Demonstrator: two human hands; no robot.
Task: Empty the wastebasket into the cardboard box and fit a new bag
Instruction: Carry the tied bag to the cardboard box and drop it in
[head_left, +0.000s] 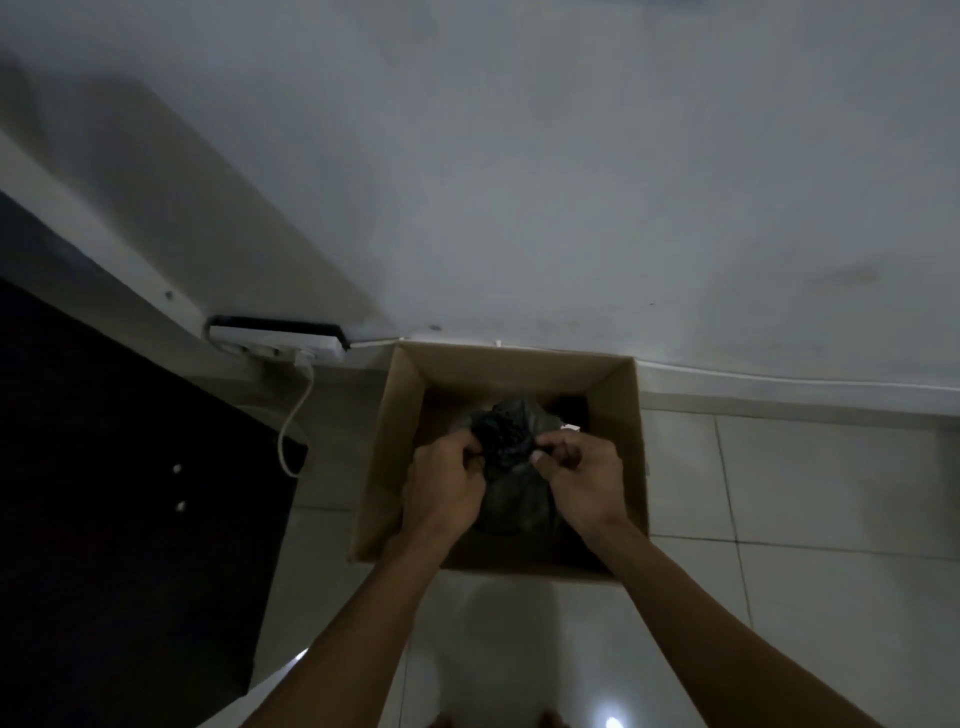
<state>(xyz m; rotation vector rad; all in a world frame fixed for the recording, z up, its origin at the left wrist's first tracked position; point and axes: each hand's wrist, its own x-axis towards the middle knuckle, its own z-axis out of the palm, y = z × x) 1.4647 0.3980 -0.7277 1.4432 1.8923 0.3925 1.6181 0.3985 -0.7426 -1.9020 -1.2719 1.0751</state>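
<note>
Dim light; head view looked down at a brown open-topped cardboard box (618, 415) standing on pale floor tiles against the far wall. Inside it sat a dark, crumpled plastic rubbish bag (511, 499), filling most of the box's middle.

Left hand (447, 488) had its fingers curled and pinching the gathered bag neck on the left side. Right hand (584, 475) was likewise curled, pinching the neck from the right, thumb tip visible. Both hands met at the bunched top, just above the box floor.

Progress, as judged: the full bag was already in the box, so the emptying step looked nearly done; the hands appeared to be tying or twisting the neck closed. The wastebasket itself was not in view, nor any fresh bag, so fitting the new liner remained outstanding.

Surroundings: a white power strip (275, 345) lay at the far left by the wall, with a white cable (296, 415) looping toward the near side. A black panel (130, 519) occupied the left.

Writing: none legible on box, bag or strip; too dark to tell.
</note>
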